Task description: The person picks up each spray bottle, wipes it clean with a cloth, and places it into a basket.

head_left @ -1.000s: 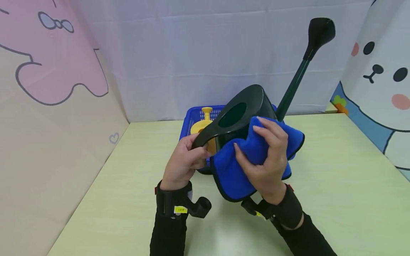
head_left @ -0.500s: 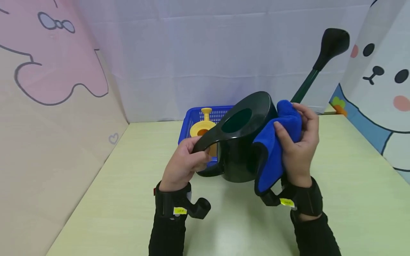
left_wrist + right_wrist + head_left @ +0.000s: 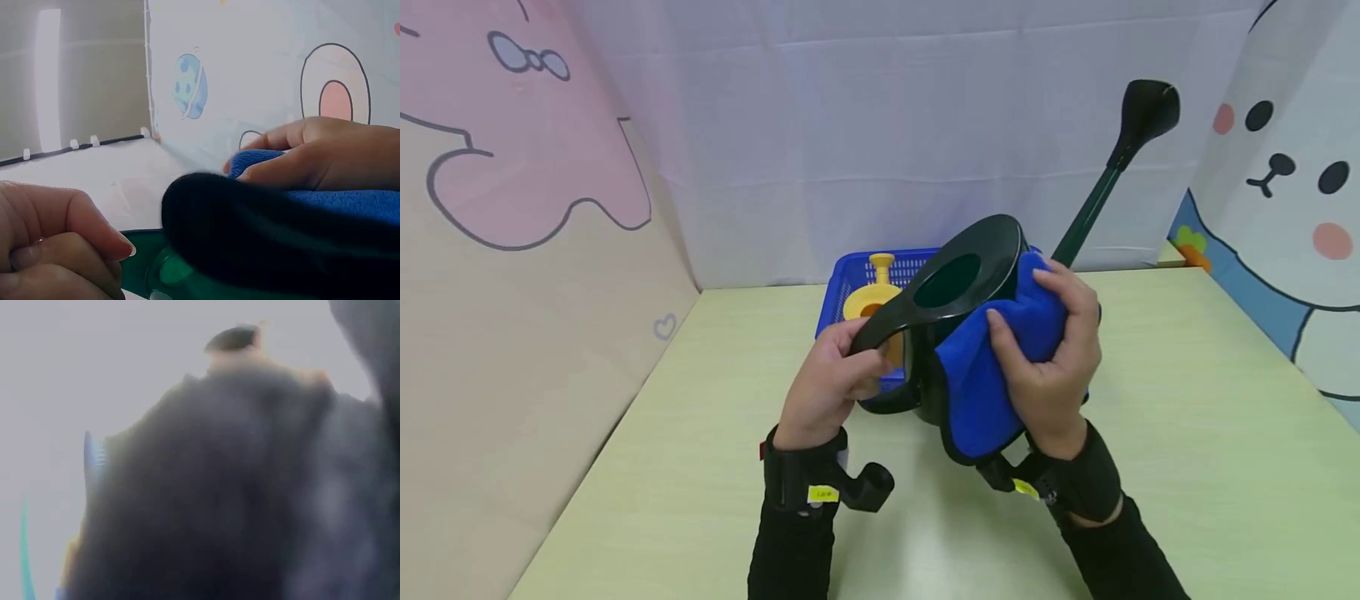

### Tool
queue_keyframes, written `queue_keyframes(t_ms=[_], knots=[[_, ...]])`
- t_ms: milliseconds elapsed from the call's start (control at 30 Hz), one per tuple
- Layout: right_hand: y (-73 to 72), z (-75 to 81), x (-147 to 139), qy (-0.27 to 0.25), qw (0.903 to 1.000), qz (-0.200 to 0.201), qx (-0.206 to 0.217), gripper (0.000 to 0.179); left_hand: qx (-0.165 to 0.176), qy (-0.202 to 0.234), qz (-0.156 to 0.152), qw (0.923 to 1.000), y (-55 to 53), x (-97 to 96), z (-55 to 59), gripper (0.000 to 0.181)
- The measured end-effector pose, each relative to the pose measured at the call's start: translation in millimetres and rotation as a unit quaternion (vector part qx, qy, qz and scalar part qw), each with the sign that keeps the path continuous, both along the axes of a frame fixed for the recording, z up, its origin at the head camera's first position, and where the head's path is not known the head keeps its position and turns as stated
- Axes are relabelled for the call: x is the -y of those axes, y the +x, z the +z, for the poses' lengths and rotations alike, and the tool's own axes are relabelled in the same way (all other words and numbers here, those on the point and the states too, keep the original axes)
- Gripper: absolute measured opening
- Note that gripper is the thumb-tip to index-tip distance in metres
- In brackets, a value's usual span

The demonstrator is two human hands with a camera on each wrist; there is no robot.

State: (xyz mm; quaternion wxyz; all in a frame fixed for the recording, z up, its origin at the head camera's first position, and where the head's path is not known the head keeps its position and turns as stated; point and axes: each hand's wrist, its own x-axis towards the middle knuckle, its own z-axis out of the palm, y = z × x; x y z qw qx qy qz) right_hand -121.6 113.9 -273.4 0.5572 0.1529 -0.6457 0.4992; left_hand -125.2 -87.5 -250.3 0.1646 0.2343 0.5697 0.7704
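Observation:
A dark green watering can (image 3: 1000,240) with a long spout and black rose is held up over the table, tilted. My left hand (image 3: 830,383) grips its curved handle at the left. On the can's right side, my right hand (image 3: 1058,362) holds a blue cloth (image 3: 988,404) with black edging, pressed against the body below the spout. The cloth hides part of that side. In the left wrist view the dark handle crosses in front of the right hand (image 3: 337,150) and the blue cloth (image 3: 350,200). The right wrist view is mostly a dark blur.
Behind the can stands a blue plastic basket (image 3: 832,293) holding a yellow object (image 3: 872,297) with a round knob on top, partly covered by the can. The light green table (image 3: 700,467) meets a white curtain (image 3: 865,150) at the back and patterned panels on both sides.
The right hand with the cloth moved right along the can's side, then back left. The spout swung right and returned. The left hand keeps its grip on the handle.

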Motion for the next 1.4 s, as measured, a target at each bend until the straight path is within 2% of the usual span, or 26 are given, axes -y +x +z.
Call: queue_keyframes(t_ms=[67,167,233,300,367,567,733,833,1000,1133,1233,1300,1400], knots=[[-0.1,-3.9,10.3,0.05,0.9969,-0.034,-0.051,0.054,-0.003,-0.006,0.004,1.0,0.0,-1.5,0.0,0.01],[0.2,-9.6,23.4,0.134,0.982,-0.074,-0.112,0.042,-0.012,-0.019,0.009,0.9997,0.2,-3.6,0.5,0.01],[0.6,-11.4,28.6,0.174,0.972,-0.083,-0.134,0.037,-0.017,-0.025,0.01,0.9995,0.0,-4.1,0.8,0.01],[0.9,-11.6,29.7,0.19,0.969,-0.078,-0.137,0.036,-0.02,-0.024,0.007,0.9995,-0.9,-4.2,0.5,0.01],[1.0,-10.7,27.9,0.178,0.973,-0.071,-0.129,0.038,-0.017,-0.02,0.004,0.9996,-1.6,-3.9,0.2,0.01],[2.6,-3.7,13.8,0.077,0.9941,-0.028,-0.071,0.052,-0.006,-0.01,-0.01,0.9999,-3.0,-4.3,-1.2,0.01],[2.9,2.5,-0.4,0.018,0.9996,0.013,-0.017,0.065,-0.009,-0.009,-0.021,0.9997,-3.0,-3.7,-1.4,0.01],[2.1,4.1,-8.9,-0.021,0.9991,0.036,0.012,0.066,-0.016,-0.012,-0.027,0.9994,-2.5,-2.6,-0.8,0.01],[-1.4,6.5,-23.4,-0.083,0.9916,0.072,0.068,0.05,-0.021,-0.025,-0.03,0.999,-0.5,-1.2,1.5,0.011],[-3.9,9.6,-33.7,-0.119,0.9776,0.101,0.142,0.045,-0.025,-0.04,-0.024,0.9986,0.6,-0.9,2.7,0.009],[-4.6,11.6,-38.1,-0.136,0.9668,0.124,0.177,0.042,-0.024,-0.046,-0.021,0.9984,0.7,-1.2,2.8,0.008],[-4.2,12.0,-38.2,-0.133,0.9668,0.124,0.18,0.041,-0.023,-0.045,-0.02,0.9985,0.3,-1.5,2.3,0.008],[-2.7,11.2,-33.8,-0.102,0.978,0.096,0.154,0.041,-0.016,-0.037,-0.018,0.999,-0.5,-1.4,1.4,0.008]])
